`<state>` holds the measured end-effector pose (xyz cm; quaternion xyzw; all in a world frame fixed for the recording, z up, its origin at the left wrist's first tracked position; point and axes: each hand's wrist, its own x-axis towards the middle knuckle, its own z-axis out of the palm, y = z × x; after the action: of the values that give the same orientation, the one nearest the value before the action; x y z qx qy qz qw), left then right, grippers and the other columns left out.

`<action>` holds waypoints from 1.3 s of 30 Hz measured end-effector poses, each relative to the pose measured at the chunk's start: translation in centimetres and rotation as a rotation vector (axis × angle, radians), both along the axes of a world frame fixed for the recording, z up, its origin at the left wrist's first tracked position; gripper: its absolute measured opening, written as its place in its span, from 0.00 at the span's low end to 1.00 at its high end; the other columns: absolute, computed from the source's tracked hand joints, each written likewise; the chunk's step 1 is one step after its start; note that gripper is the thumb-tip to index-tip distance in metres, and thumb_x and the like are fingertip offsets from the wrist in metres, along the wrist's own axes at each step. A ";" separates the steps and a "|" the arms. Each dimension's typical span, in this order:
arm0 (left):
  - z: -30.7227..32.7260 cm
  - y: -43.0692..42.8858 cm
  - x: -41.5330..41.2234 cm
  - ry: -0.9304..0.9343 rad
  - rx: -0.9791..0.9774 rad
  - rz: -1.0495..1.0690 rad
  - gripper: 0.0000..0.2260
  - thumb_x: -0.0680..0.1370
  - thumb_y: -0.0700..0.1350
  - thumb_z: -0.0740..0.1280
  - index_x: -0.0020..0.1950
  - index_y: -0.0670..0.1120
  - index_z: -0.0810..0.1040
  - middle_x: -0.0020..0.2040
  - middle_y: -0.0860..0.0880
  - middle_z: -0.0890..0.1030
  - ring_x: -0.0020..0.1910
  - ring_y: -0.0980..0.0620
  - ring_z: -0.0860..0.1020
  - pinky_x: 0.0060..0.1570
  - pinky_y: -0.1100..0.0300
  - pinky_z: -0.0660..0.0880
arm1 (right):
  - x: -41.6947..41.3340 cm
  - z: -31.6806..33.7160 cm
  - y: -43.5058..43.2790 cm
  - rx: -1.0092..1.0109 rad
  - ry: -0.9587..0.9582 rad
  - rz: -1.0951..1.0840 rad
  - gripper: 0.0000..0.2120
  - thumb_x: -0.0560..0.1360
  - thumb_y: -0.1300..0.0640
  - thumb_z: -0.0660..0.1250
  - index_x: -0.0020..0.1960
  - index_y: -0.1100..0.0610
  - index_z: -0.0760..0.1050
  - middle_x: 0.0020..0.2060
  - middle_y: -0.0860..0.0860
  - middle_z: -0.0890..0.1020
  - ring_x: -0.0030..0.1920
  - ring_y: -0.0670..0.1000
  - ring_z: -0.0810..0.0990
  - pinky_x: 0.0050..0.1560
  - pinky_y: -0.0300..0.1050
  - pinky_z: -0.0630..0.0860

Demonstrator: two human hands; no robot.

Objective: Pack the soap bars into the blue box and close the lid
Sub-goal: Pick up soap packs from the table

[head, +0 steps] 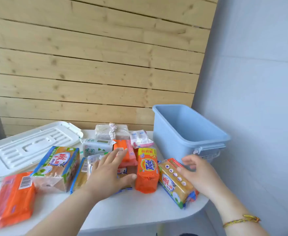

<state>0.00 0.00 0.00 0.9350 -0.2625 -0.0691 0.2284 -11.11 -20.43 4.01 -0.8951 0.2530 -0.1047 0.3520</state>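
Note:
The blue box (187,133) stands open and empty at the table's back right. Its white lid (29,147) lies flat at the back left. Several wrapped soap packs are spread between them: an orange Tide pack (147,171), a yellow pack (175,183) to its right, a large green-and-orange pack (58,166) and an orange pack (13,200) at the near left. My left hand (109,172) lies flat, fingers spread, on the packs in the middle. My right hand (197,174) curls over the far end of the yellow pack, touching it.
The white table (122,213) has a rounded near-right corner, and the box sits close to its right edge. A wooden plank wall (95,65) rises right behind the table, and a pale wall (259,99) stands on the right.

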 end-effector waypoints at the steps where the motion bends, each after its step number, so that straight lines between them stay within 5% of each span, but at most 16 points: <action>1: 0.1 -0.4 -0.3 -0.007 0.029 -0.016 0.64 0.38 0.80 0.30 0.73 0.60 0.44 0.77 0.55 0.46 0.76 0.51 0.48 0.73 0.50 0.48 | -0.4 -0.1 0.0 -0.042 0.061 -0.006 0.16 0.73 0.54 0.67 0.59 0.55 0.72 0.52 0.48 0.77 0.49 0.49 0.77 0.49 0.40 0.70; 8: -1.7 -1.9 0.0 -0.123 0.191 0.010 0.64 0.38 0.77 0.23 0.73 0.60 0.42 0.78 0.55 0.46 0.77 0.50 0.46 0.73 0.44 0.45 | 0.6 -2.5 0.1 -0.342 0.382 0.005 0.32 0.68 0.38 0.65 0.66 0.54 0.62 0.64 0.52 0.71 0.66 0.56 0.68 0.62 0.48 0.68; 14: -1.7 -2.1 -0.1 -0.153 0.247 0.020 0.62 0.40 0.74 0.19 0.74 0.59 0.43 0.78 0.55 0.46 0.77 0.52 0.47 0.73 0.45 0.46 | 1.8 -4.0 -0.1 -0.400 0.408 0.017 0.38 0.69 0.41 0.64 0.72 0.53 0.53 0.67 0.53 0.66 0.68 0.56 0.66 0.64 0.51 0.66; 17: -1.6 -2.1 -0.2 -0.158 0.253 0.012 0.62 0.40 0.73 0.18 0.73 0.60 0.45 0.78 0.55 0.45 0.77 0.52 0.45 0.74 0.45 0.43 | 1.9 -4.7 0.7 -0.587 0.321 -0.014 0.33 0.67 0.43 0.67 0.68 0.54 0.63 0.63 0.53 0.71 0.65 0.57 0.69 0.62 0.51 0.68; 20: -1.1 -1.6 -0.4 -0.110 0.133 0.048 0.61 0.42 0.77 0.23 0.73 0.59 0.50 0.77 0.55 0.48 0.76 0.52 0.48 0.74 0.49 0.44 | 2.8 -5.2 1.8 -0.713 0.173 -0.007 0.31 0.45 0.45 0.79 0.44 0.57 0.81 0.44 0.58 0.84 0.47 0.61 0.83 0.43 0.54 0.80; 23: -0.4 0.4 -0.7 -0.076 -0.128 0.191 0.50 0.55 0.77 0.44 0.71 0.54 0.62 0.76 0.51 0.58 0.75 0.50 0.56 0.72 0.53 0.53 | 4.1 -4.6 4.1 -0.696 0.023 0.064 0.22 0.50 0.47 0.72 0.41 0.56 0.82 0.41 0.55 0.86 0.43 0.59 0.85 0.39 0.53 0.82; 26: -0.5 3.2 -0.9 -0.064 -0.332 0.407 0.28 0.72 0.57 0.65 0.68 0.46 0.67 0.72 0.47 0.66 0.71 0.48 0.62 0.69 0.53 0.59 | 5.3 -3.5 7.2 -0.529 -0.136 0.189 0.17 0.64 0.50 0.62 0.49 0.56 0.81 0.48 0.52 0.84 0.52 0.55 0.82 0.51 0.44 0.79; 29: -0.9 4.8 -0.8 0.020 -0.423 0.446 0.23 0.75 0.46 0.64 0.70 0.44 0.65 0.70 0.46 0.69 0.70 0.48 0.65 0.68 0.55 0.61 | 7.3 -3.3 10.1 -0.144 -0.071 0.307 0.14 0.76 0.55 0.60 0.59 0.56 0.73 0.58 0.51 0.78 0.62 0.51 0.73 0.60 0.40 0.69; 33: -1.5 5.0 -0.6 0.219 -0.492 0.410 0.23 0.77 0.45 0.60 0.72 0.46 0.61 0.68 0.45 0.71 0.67 0.48 0.69 0.65 0.56 0.67 | 9.1 -4.8 13.3 -0.009 0.093 0.315 0.16 0.74 0.50 0.62 0.59 0.57 0.72 0.60 0.54 0.78 0.62 0.56 0.74 0.61 0.45 0.71; 36: -1.1 5.1 -0.5 0.338 -0.634 0.442 0.14 0.79 0.41 0.57 0.65 0.48 0.68 0.53 0.55 0.78 0.50 0.55 0.76 0.41 0.77 0.70 | 9.9 -5.4 14.6 -0.069 0.130 0.270 0.24 0.75 0.47 0.61 0.65 0.60 0.66 0.64 0.55 0.74 0.66 0.56 0.70 0.66 0.46 0.67; 39: -0.5 5.1 -0.5 0.382 -0.745 0.469 0.13 0.79 0.39 0.55 0.62 0.50 0.70 0.42 0.60 0.73 0.41 0.62 0.72 0.30 0.83 0.66 | 10.7 -5.5 15.1 0.000 0.164 0.241 0.25 0.74 0.49 0.62 0.66 0.60 0.64 0.66 0.56 0.73 0.67 0.57 0.68 0.66 0.46 0.66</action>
<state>-0.50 5.08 -0.52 0.7940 -0.0049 -0.0876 0.6016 -0.46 -5.32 -1.45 -0.9245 0.1716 0.0120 0.3401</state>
